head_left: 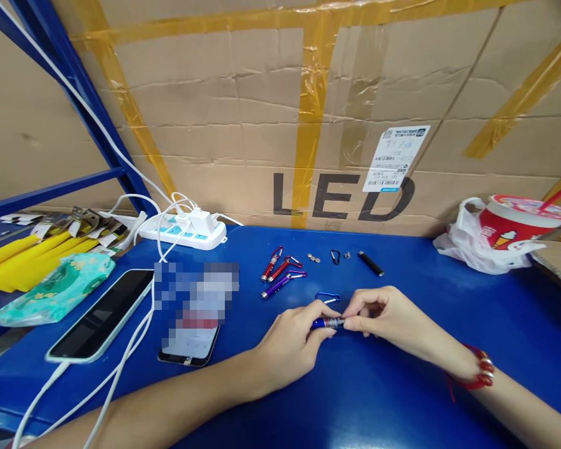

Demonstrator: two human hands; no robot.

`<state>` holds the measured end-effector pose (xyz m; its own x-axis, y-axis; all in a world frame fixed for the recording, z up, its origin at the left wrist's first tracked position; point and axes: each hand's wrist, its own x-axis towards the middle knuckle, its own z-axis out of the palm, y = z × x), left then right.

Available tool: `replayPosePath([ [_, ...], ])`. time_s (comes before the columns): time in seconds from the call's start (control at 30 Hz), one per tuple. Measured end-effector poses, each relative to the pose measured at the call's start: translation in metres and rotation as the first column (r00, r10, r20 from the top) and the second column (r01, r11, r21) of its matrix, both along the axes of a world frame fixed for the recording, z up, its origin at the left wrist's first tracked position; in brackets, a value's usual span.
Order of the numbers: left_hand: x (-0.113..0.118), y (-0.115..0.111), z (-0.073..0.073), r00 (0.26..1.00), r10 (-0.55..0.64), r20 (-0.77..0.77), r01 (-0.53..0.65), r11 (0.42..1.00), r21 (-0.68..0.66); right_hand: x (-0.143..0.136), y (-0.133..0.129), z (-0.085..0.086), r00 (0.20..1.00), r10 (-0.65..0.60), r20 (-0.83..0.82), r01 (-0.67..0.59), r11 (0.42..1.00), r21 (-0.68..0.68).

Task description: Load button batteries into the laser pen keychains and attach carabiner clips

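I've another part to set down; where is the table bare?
Bare table shows between the black tube and bagged cup, and between the forearms, nearer than the left hand and right hand. It is crowded at left: cabled phone, teal packet, power strip.

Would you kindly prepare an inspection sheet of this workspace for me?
Surface: glossy blue tabletop.
Job's things: blue tube in hand; two red keychain lights, purple keychain light, black tube, black carabiner clip and small discs lying beyond.
Clutter: dark-screened phone, second phone, teal packet, bagged red cup.
Hands: left hand holds the blue tube; right hand pinches at its end.
Cables: white cables cross the tabletop; one enters the dark-screened phone; power strip behind.
Surroundings: taped cardboard marked LED.
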<state>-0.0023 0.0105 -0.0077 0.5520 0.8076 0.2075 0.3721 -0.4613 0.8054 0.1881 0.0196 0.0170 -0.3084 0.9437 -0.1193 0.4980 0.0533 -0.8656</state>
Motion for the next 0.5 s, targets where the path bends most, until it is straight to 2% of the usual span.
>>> replayPosePath([
  [0.3, 0.0003, -0.0019, 0.0021, 0.995, -0.088, 0.041, 0.090, 0.995, -0.051, 0.0020, -0.0035, 0.0056, 0.993, 0.105, -0.049, -0.100, 0.990, 0.095],
  [0.5, 0.0007, 0.0001, -0.0003, 0.995, -0.083, 0.062, 0.086, 0.996, -0.039, -0.0030, -0.0071, 0.0046, 0.994, 0.103, -0.045, -0.101, 0.993, 0.053],
])
